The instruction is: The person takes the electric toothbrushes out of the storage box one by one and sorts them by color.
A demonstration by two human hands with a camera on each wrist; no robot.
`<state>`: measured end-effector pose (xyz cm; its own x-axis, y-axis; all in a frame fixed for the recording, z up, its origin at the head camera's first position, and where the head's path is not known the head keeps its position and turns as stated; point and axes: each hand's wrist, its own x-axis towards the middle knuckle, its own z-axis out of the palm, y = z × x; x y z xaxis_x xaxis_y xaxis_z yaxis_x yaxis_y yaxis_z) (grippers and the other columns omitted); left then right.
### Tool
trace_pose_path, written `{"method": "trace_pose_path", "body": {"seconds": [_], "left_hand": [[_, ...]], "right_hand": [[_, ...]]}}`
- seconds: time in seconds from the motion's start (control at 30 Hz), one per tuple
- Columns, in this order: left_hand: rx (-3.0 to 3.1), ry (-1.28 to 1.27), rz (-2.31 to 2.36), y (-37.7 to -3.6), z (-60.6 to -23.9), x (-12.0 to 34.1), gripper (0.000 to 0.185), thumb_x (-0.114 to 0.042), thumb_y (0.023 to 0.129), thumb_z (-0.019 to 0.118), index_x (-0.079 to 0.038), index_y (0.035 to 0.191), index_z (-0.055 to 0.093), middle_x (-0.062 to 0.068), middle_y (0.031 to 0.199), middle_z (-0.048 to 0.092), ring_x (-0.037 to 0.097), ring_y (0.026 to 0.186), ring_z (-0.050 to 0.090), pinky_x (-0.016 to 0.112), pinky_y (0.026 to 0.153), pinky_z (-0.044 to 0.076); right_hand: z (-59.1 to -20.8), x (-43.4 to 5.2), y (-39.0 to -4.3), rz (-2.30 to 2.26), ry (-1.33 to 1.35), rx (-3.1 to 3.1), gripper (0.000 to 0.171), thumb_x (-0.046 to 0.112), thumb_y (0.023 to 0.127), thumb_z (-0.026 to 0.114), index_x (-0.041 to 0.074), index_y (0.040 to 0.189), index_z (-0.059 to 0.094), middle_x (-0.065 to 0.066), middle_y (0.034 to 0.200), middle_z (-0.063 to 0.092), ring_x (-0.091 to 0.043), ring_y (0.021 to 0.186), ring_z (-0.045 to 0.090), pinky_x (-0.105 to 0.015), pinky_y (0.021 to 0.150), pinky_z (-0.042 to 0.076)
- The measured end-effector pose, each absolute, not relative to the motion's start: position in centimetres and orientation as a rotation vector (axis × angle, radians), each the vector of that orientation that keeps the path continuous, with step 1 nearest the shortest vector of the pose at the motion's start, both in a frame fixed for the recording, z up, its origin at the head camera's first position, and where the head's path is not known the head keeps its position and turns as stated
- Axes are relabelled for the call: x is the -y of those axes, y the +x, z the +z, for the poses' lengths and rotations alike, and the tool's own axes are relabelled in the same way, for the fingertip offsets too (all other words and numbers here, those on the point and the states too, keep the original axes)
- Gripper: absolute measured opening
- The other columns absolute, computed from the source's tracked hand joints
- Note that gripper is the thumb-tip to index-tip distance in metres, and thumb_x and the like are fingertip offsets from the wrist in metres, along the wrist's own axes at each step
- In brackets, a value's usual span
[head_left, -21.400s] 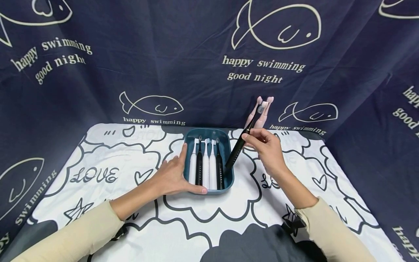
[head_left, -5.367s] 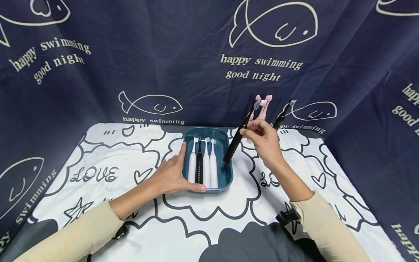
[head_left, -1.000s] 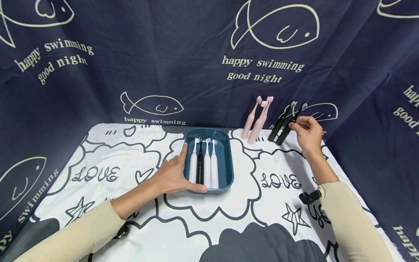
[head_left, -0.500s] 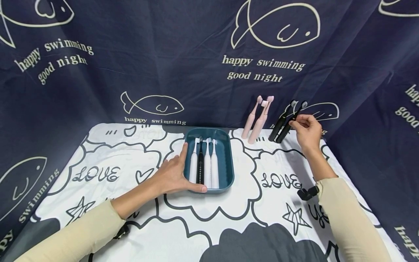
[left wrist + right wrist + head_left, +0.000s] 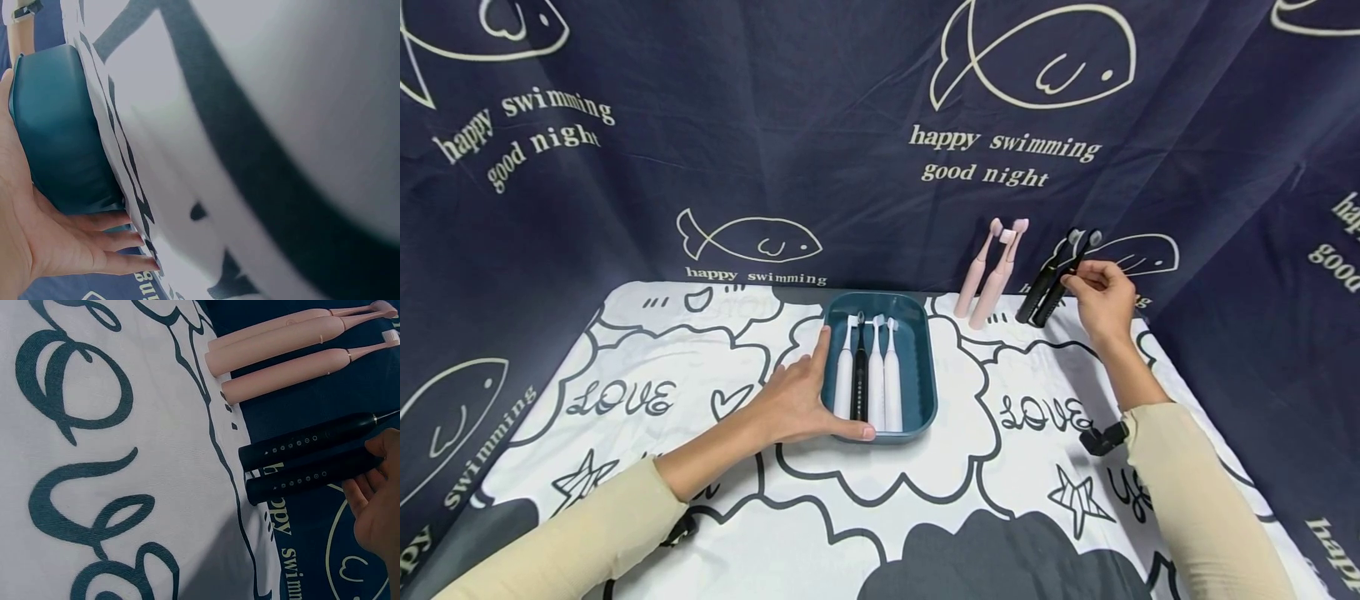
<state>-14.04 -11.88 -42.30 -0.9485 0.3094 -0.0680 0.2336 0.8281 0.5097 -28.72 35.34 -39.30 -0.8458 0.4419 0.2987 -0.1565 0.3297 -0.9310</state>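
Note:
My right hand [image 5: 1105, 304] pinches a black electric toothbrush [image 5: 1051, 302] by its upper handle, its base on the tabletop at the back right. Close on its left, a second black electric toothbrush [image 5: 300, 440] stands upright in the right wrist view. My left hand [image 5: 793, 400] rests against the teal tray [image 5: 931, 375], thumb along the front rim and fingers stretched along the left side. In the left wrist view the straight fingers [image 5: 119, 261] lie past the tray's corner. Inside the tray are three white electric toothbrushes [image 5: 844, 383] and one black one [image 5: 860, 383].
Three pink electric toothbrushes [image 5: 992, 292] stand at the back, left of the black pair. Behind them hangs a navy fish-print curtain [image 5: 865, 150]. A white cloth with black drawings [image 5: 895, 479] covers the table.
Since the oldest frame, two black toothbrushes have gone from the tray side to the back right. Over the last second the held one has tilted slightly toward its neighbour; the left hand stays put.

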Motion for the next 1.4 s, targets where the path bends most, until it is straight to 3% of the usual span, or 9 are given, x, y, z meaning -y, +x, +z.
{"method": "trace_pose_path", "body": {"seconds": [0.2, 0.53, 0.77, 1.07, 1.4], "left_hand": [[-2.87, 0.435, 0.764, -14.1, -42.3, 11.9, 0.177, -0.1, 0.06, 0.084, -0.011, 0.182, -0.008, 0.033, 0.151, 0.066, 0.043, 0.137, 0.069, 0.066, 0.125, 0.046], [-2.87, 0.442, 0.77, -14.1, -42.3, 11.9, 0.177, -0.1, 0.06, 0.085, -0.011, 0.182, -0.007, 0.032, 0.151, 0.066, 0.042, 0.136, 0.069, 0.066, 0.124, 0.048], [-2.864, 0.436, 0.771, -14.2, -42.2, 11.9, 0.177, -0.1, 0.06, 0.085, -0.012, 0.182, -0.007, 0.031, 0.15, 0.067, 0.041, 0.134, 0.07, 0.064, 0.123, 0.049], [-2.864, 0.439, 0.775, -14.2, -42.2, 11.9, 0.178, -0.101, 0.059, 0.084, -0.011, 0.182, -0.007, 0.031, 0.149, 0.067, 0.041, 0.134, 0.07, 0.065, 0.122, 0.049], [-2.858, 0.436, 0.778, -14.2, -42.2, 11.9, 0.177, -0.098, 0.06, 0.086, -0.01, 0.182, -0.006, 0.033, 0.152, 0.065, 0.043, 0.135, 0.07, 0.065, 0.123, 0.049]], "right_hand": [[-39.6, -35.2, -28.7, 1.518, -0.251, 2.083, 0.018, 0.002, 0.096, 0.08, 0.011, 0.111, 0.075, 0.028, 0.09, 0.068, 0.01, 0.09, 0.065, -0.008, 0.087, 0.051], [-39.7, -35.2, -28.4, 1.489, -0.268, 2.101, 0.019, 0.007, 0.095, 0.082, 0.021, 0.106, 0.075, 0.029, 0.089, 0.069, 0.011, 0.09, 0.066, -0.009, 0.086, 0.05], [-39.8, -35.6, -28.3, 1.506, -0.279, 2.103, 0.019, 0.007, 0.096, 0.081, 0.012, 0.114, 0.078, 0.028, 0.09, 0.071, 0.011, 0.086, 0.067, -0.007, 0.083, 0.053], [-40.0, -35.5, -27.9, 1.769, -0.232, 1.933, 0.021, -0.006, 0.096, 0.073, 0.002, 0.115, 0.076, 0.016, 0.087, 0.078, 0.006, 0.073, 0.073, -0.008, 0.073, 0.059], [-41.0, -35.6, -26.9, 1.762, -0.233, 1.958, 0.023, -0.009, 0.096, 0.07, -0.007, 0.118, 0.073, 0.013, 0.085, 0.077, 0.005, 0.073, 0.073, -0.011, 0.072, 0.061]]}}
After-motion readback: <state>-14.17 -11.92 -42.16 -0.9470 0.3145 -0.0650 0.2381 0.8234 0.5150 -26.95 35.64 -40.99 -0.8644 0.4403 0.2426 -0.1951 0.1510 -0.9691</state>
